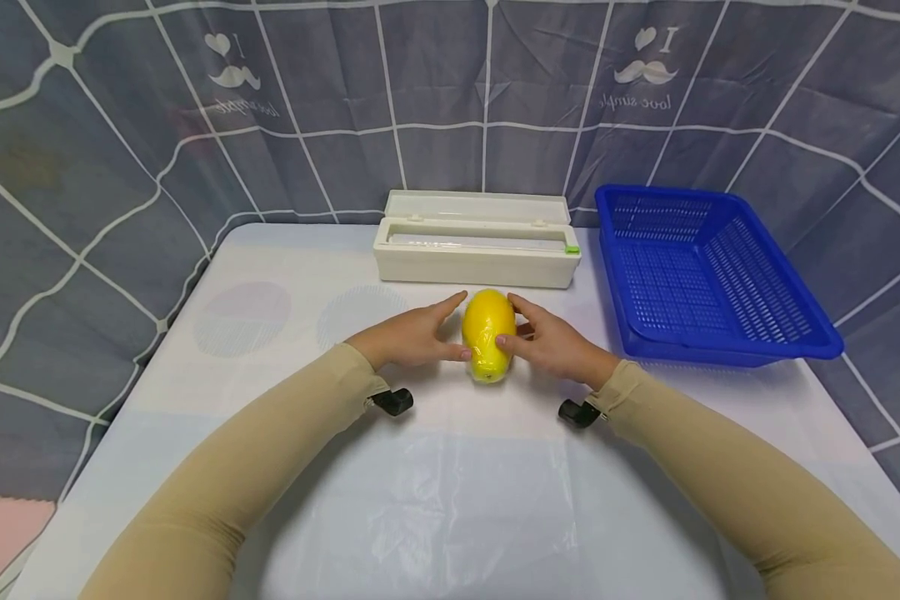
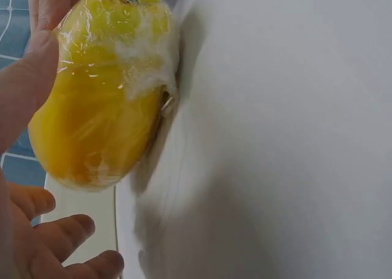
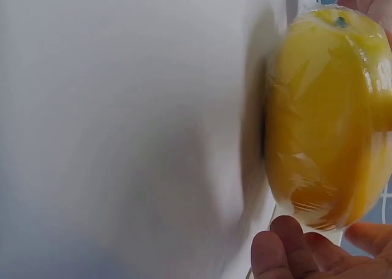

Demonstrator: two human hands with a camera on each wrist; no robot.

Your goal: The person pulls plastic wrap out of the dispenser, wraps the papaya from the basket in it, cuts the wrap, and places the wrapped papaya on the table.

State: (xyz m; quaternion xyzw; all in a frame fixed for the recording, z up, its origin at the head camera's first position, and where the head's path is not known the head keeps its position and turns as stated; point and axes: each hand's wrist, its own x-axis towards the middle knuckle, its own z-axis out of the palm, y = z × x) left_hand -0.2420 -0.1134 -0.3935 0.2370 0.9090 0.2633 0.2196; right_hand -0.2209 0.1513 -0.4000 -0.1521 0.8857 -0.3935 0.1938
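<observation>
A yellow fruit (image 1: 489, 321) wrapped in clear film lies on the white table in front of me, its narrower end towards me. The film is glossy and bunched along one side in the left wrist view. My left hand (image 1: 417, 335) is at its left, thumb against the fruit (image 2: 104, 101) and the other fingers spread apart from it. From the right, my right hand (image 1: 557, 340) holds it lightly, thumb on top and index finger at its far side. Several fingertips of that hand lie just off the rounded end of the fruit (image 3: 324, 120) in the right wrist view.
Behind the fruit stands a long white box (image 1: 476, 265), lid raised, with a roll of film inside and a green piece at its right end. A blue plastic basket (image 1: 727, 346) sits at the right. A grey checked curtain (image 1: 435, 92) hangs behind the table (image 1: 450, 508).
</observation>
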